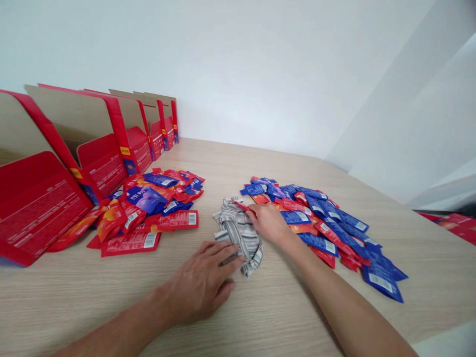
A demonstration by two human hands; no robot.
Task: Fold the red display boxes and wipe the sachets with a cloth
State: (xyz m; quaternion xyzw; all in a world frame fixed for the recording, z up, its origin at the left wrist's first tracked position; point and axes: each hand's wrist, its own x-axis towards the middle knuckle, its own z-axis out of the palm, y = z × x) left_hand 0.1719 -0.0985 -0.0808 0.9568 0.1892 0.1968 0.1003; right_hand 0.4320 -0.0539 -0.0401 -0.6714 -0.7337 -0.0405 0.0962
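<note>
Left hand (201, 280) loosely spread, fingertips on striped cloth (236, 225); cloth crumpled on wood-grain table (219, 161), between left pouch heap (147, 201) and right pouch heap (320, 215); right hand (269, 223) curled at red strip (241, 205) over cloth, cannot tell if pinching.

– What do you see of the person from here?
– Two forearms (130, 322), both bare. The left hand (199, 280) is uncovered as well, broad across the back, with clearly ridged knuckles (201, 259).
– And the right hand (268, 222)?
– Bare too, rounded over the back, running into a smooth wrist (285, 239), with the right forearm (330, 292) gradually thickening beyond it
</note>
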